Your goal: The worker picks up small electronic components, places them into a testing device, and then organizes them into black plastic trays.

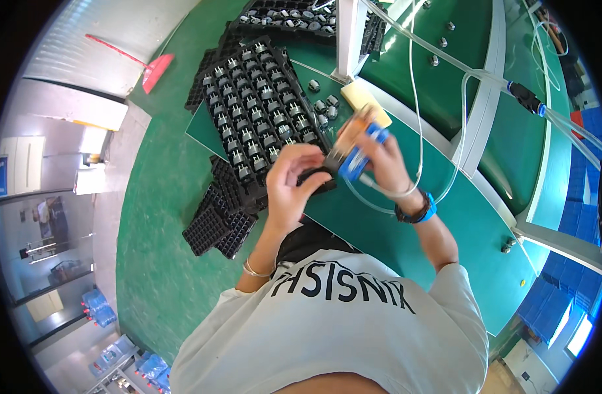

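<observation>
My right hand (pixel 387 164) is wrapped round a blue and orange hand tool (pixel 358 146), smeared by motion, with a thin clear hose near its lower end. The tool's dark end lies close to the fingers of my left hand (pixel 289 182). Those fingers are curled toward the thumb over the near corner of a black tray; whatever is between them is too dark to make out. Rows of small plug-like parts with upright metal pins fill the black tray (pixel 253 185), left of the tool. Several loose metal-and-black parts (pixel 321 106) lie beyond the tool.
A cream block (pixel 366 103) rests on the green table (pixel 406 217) beside a white post (pixel 347 39). Clear hoses (pixel 460 148) hang across the right side. Another filled tray (pixel 294 26) stands at the back. Stacked black trays (pixel 212 226) and a red dustpan (pixel 157 72) are on the left.
</observation>
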A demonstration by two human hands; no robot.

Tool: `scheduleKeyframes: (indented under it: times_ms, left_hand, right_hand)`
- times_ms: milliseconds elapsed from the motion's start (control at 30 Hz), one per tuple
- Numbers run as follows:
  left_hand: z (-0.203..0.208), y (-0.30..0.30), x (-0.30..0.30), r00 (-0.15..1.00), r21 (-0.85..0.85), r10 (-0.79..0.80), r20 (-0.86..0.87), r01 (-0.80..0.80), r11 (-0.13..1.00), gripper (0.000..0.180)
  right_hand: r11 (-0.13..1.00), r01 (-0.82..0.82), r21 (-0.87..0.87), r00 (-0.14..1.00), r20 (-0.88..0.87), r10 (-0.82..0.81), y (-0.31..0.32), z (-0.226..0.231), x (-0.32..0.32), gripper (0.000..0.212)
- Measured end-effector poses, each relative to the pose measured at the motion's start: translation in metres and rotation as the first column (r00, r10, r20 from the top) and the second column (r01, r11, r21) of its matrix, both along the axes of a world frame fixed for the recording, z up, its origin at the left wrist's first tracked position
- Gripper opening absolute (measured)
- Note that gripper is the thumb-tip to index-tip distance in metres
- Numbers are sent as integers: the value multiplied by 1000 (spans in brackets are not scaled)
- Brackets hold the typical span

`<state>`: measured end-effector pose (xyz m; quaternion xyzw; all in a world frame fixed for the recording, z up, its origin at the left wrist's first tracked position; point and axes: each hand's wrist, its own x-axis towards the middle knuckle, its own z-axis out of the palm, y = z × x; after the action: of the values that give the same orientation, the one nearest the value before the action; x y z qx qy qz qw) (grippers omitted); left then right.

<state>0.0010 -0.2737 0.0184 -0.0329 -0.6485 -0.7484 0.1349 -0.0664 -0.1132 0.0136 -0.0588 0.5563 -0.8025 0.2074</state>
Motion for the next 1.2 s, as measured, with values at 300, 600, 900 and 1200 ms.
scheduleKeyframes:
  times_ms: [300,600,900,1200]
  left_hand:
    - [-11,-40,-27,993,-791,119,-25,-93,605,23]
    - [-27,-22,-41,990,-908,140,-3,-62,414,14]
    - [-23,-14,-44,981,-883,190,-29,-115,456,20]
    - [-34,-15,-50,975,-890,220,8,-93,445,22]
  right_hand:
    - [841,378,387,791,-607,-76,40,-44,-87,31]
    - [714,501,489,623,-776,95,31,-53,-86,43]
    - [738,479,476,637,-766,80,31,-57,-87,57]
    - [721,542,432,624,-781,-1,29,-73,-101,36]
